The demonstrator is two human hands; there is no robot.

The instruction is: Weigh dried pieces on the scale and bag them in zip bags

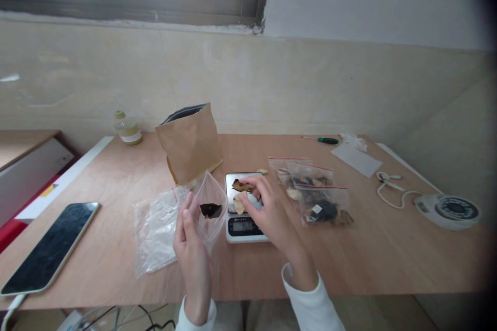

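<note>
- Head view: the left hand (193, 248) held a small clear zip bag (212, 206) upright over the bench (368, 248), its grip pinching the bag's near edge, with one dark piece (210, 210) already sitting low inside.
- The right hand (267, 212) lay over the pan of the small digital scale (243, 207), at about three o'clock from the bag. Its fingers curled down onto the dried slices (238, 194); whether they had closed on one I could not tell.
- Judged from this, the bag mouth wanted to stay wide and tipped toward the scale, so that a slice could drop straight in without catching the zip strip.
- A light grip on the brittle slices looked wise, and the wrist was best kept off the pan.
- Filled bags (318, 199) lay just beside the scale at three o'clock; a pile of empty bags (155, 232) lay at nine o'clock from the left hand.
- The brown paper pouch (189, 145) stood open at twelve o'clock from the bag, near the scale.
- A phone (50, 248) rested far out at nine o'clock, well apart; a screwdriver (324, 140) lay at one o'clock near the wall.
</note>
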